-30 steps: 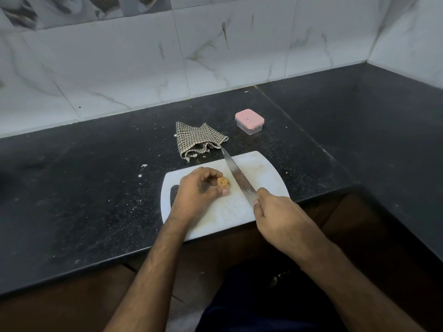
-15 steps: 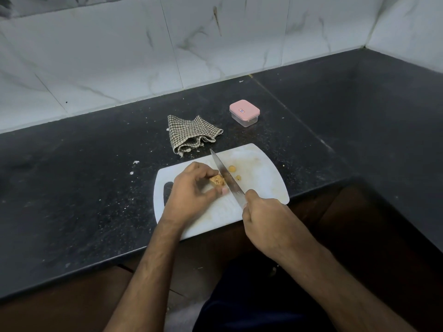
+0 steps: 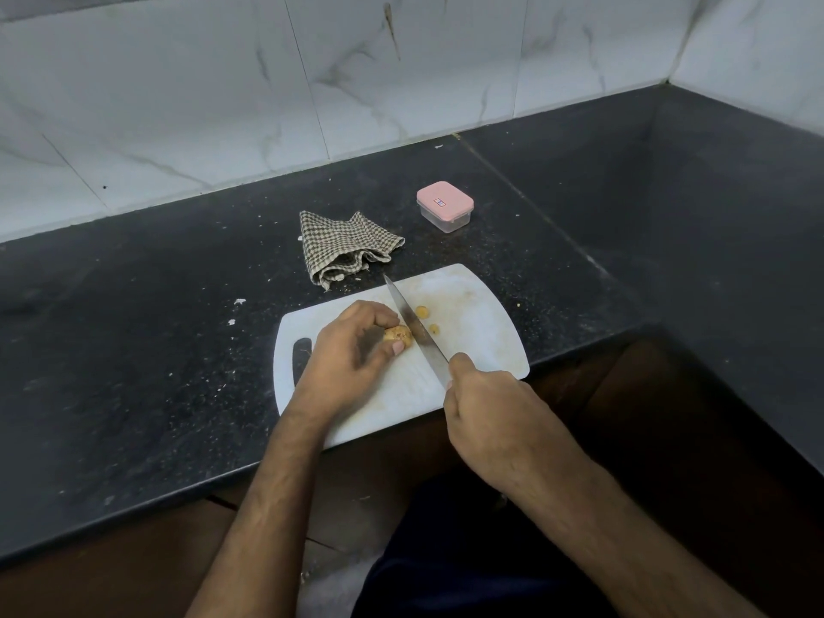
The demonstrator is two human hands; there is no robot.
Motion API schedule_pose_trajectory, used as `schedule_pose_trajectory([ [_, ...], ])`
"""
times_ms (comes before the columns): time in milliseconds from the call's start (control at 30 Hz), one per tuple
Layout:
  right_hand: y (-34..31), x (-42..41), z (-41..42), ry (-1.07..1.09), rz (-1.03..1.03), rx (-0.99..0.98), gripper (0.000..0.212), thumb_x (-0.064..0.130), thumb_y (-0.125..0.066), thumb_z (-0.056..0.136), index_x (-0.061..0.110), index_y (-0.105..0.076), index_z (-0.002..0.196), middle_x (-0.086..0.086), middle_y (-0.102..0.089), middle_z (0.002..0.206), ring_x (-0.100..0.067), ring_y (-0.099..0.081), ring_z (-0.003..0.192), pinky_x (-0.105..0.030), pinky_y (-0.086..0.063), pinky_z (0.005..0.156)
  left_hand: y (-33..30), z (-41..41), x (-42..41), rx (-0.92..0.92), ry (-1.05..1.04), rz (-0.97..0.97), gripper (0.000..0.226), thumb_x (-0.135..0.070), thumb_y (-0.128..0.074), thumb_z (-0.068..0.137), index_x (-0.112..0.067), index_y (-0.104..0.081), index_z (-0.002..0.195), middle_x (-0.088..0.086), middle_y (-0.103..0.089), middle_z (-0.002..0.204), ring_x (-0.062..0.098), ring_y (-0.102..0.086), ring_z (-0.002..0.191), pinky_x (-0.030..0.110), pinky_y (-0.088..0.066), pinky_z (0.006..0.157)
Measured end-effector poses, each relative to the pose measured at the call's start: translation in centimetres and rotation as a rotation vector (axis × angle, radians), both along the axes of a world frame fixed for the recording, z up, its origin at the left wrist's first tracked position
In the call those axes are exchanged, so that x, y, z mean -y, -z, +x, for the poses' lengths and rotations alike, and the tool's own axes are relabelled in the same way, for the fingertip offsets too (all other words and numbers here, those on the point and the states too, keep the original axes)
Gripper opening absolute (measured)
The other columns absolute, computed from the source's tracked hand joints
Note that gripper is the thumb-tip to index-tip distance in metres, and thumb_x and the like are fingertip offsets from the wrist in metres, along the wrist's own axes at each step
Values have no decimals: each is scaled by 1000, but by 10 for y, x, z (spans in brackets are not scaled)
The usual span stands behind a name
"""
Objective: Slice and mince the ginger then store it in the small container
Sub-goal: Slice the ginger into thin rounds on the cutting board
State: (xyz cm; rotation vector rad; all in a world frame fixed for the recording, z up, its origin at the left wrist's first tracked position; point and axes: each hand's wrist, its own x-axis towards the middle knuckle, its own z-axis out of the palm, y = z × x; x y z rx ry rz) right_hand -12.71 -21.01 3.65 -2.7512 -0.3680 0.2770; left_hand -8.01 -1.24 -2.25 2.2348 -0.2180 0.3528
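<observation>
Pinching the ginger (image 3: 398, 335) with our left hand (image 3: 352, 350) at the centre of the frame, we hold it on the white cutting board (image 3: 481, 350). Our right hand (image 3: 495, 412) grips the knife (image 3: 412, 325), fingers curled round its handle, blade against the ginger. Two slices (image 3: 422, 311) lie right of the blade. Upper right of the board, the pink-lidded small container (image 3: 444, 206) stands closed on the desk (image 3: 133, 350).
</observation>
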Motion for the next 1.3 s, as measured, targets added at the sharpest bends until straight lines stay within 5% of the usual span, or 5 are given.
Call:
schedule_pose_trajectory([
  [333, -4, -2, -8, 4, 5, -68, 20, 27, -43, 104, 21, -42, 124, 0, -61, 100, -18, -64, 92, -34, -57, 74, -1, 0, 1, 31, 15, 123, 22, -18, -76, 91, -21, -72, 112, -9, -61, 101, 7, -61, 95, 27, -51, 86],
  [700, -10, -3, -3, -30, 64, -110, 8, 19, -41, 101, 21, -34, 103, 0, -48, 84, -19, -58, 82, -33, -45, 61, 3, 2, 3, 70, 19, 139, 19, -16, -77, 90, -17, -74, 109, -4, -59, 94, 16, -61, 87, 40, -53, 79],
  [967, -9, -12, 7, -13, 11, -118, 13, 16, -42, 99, 18, -38, 112, 2, -40, 77, -10, -41, 64, -26, -34, 50, 3, 3, 3, 49, 28, 91, 20, -14, -79, 88, -18, -75, 107, -2, -61, 93, 17, -63, 87, 43, -53, 79],
  [1300, 4, -16, 27, -8, 38, -184, 22, 16, -35, 101, 14, -43, 122, -2, -46, 79, -15, -46, 61, -29, -35, 48, 2, 4, 4, -3, -3, 21, 22, -13, -83, 84, -22, -75, 102, -4, -66, 96, 14, -67, 92, 39, -56, 86],
])
